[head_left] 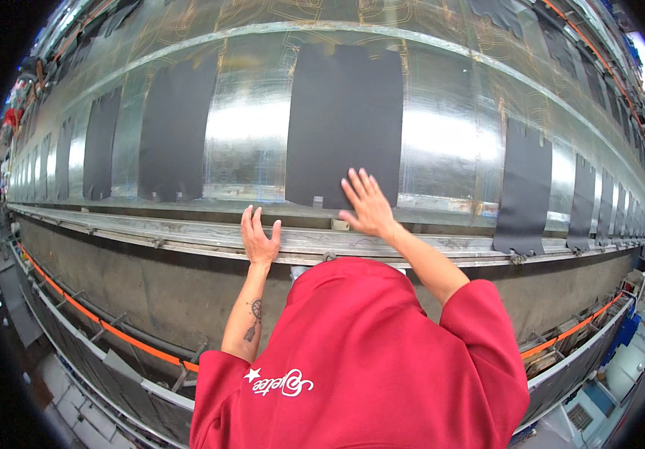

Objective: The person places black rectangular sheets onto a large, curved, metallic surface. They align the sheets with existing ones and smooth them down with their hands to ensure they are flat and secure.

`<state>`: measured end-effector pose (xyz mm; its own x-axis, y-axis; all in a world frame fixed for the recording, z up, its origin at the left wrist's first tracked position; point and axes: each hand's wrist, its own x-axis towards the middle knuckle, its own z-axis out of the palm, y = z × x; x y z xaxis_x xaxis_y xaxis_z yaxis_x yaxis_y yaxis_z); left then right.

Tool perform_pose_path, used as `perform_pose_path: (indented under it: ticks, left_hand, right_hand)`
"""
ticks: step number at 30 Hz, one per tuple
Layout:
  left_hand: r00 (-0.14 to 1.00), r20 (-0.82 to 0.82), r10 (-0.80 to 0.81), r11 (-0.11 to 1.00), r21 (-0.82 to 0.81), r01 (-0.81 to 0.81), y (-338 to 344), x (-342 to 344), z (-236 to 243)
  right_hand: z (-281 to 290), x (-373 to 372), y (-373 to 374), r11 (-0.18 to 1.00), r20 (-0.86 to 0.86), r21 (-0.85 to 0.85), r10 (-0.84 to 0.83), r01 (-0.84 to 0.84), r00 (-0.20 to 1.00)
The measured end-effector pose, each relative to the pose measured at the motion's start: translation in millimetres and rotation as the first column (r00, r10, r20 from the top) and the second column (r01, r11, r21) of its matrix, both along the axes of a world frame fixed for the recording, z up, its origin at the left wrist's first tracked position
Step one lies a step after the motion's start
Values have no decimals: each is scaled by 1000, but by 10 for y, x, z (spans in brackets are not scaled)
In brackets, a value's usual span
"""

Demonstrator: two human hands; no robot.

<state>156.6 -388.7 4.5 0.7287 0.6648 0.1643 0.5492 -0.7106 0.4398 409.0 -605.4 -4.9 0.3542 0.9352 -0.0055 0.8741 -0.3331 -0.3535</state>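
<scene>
A dark grey fabric panel [343,120] lies flat on the long shiny table [442,142] straight ahead of me. My right hand [369,206] is over the panel's near right corner, palm down with its fingers spread, and appears to rest on it. To the left, my left hand [261,236] is raised at the table's near metal rail [188,238], beside the panel's near left corner. Its fingers are apart with nothing in them. A small pale tab [318,201] shows at the panel's near edge.
More dark panels lie in a row, including one to the left [176,131] and one to the right [523,187] that hangs over the rail. A pale strip [292,28] runs along the table. Behind me stands another table with an orange rail [113,329].
</scene>
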Motion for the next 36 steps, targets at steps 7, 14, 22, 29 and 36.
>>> perform_pose_path:
  ticks: [7,14,22,29,36]
  left_hand:
    - [999,42,4,999,52,-6,45,0,-19]
    - [999,30,11,1000,14,-12,29,-57,-59]
    - [985,166,36,998,-60,-26,-55,-53,-94]
    - [923,379,-70,989,-93,113,-1614,1316,234]
    - [895,223,-387,693,-570,442,-4352,2661,79]
  right_hand:
    - [-42,771,57,982,88,-11,-184,186,979]
    - [-115,-428,1133,970,34,165,-185,177,982]
    - [-71,49,-297,970,88,102,-231,222,969]
    - [402,-42,-1939,975,-211,-132,-204,179,956]
    - [456,1514,-5059,588,150,368,-802,720,578]
